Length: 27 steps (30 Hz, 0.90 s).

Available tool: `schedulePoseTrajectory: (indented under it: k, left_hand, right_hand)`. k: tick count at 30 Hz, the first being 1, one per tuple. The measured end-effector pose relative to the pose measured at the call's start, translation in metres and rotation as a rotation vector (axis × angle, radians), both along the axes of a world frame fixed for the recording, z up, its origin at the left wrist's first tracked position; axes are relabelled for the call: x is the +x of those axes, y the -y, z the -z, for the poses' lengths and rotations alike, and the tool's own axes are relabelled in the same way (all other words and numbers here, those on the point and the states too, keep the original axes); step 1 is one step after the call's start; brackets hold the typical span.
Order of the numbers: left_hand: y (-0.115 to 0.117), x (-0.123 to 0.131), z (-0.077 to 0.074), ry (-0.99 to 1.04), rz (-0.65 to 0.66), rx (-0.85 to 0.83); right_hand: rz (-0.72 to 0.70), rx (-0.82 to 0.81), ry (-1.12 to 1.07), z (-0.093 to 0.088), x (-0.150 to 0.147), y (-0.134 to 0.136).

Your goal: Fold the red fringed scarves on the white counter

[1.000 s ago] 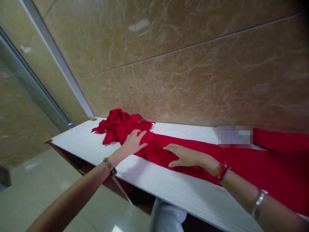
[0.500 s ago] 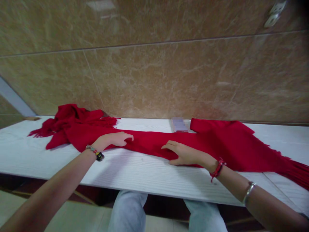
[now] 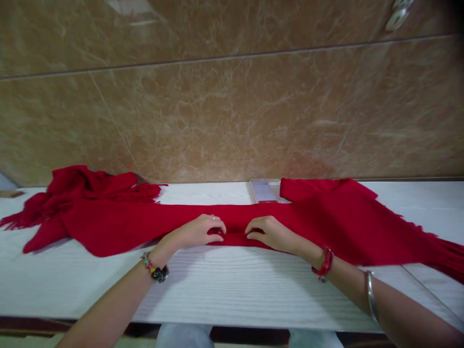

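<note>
A long red scarf with fringed ends lies stretched across the white table, bunched up at the far left and spread wide at the right. My left hand and my right hand sit side by side at the scarf's middle. Both have their fingers curled and pinch the near edge of the fabric, a fold of it between them. The left wrist wears a beaded bracelet. A red cord and a silver bangle circle the right wrist.
A small blurred flat object lies at the back of the table against the brown marble wall. A wall socket shows at the top right. My knees show under the table's front edge.
My left hand slid right along the scarf to meet the right one at the middle. Both went from lying flat to pinching the fabric. My view swung right to face the wall squarely.
</note>
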<state>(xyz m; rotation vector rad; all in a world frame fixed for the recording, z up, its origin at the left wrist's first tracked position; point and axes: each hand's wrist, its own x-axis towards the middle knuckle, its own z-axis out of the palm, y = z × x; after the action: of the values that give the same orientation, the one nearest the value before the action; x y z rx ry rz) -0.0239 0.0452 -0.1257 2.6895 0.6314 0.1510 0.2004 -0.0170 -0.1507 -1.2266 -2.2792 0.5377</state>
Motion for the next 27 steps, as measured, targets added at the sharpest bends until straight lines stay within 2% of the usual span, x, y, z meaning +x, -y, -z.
schedulePoseTrajectory:
  k: [6,9,12,18,24,27]
  left_hand:
    - [-0.002,-0.005,0.008,0.116,-0.072,-0.012]
    - [0.0,-0.004,0.006,0.15,-0.054,-0.008]
    - [0.0,-0.007,0.004,0.131,-0.02,0.036]
    - [-0.004,-0.017,0.001,0.063,0.002,0.146]
    - [-0.01,-0.018,0.011,0.083,0.02,0.195]
    - [-0.011,-0.019,0.009,0.076,0.007,0.203]
  right_hand:
    - [0.037,0.025,0.031,-0.004,-0.013,0.003]
    - [0.029,0.108,0.101,-0.004,-0.034,-0.001]
    - [0.047,0.098,0.119,-0.003,-0.05,-0.006]
    - [0.16,0.072,0.03,0.001,-0.049,-0.005]
    - [0.142,0.121,-0.016,0.004,-0.058,-0.008]
    - [0.149,0.113,-0.01,0.0,-0.066,-0.011]
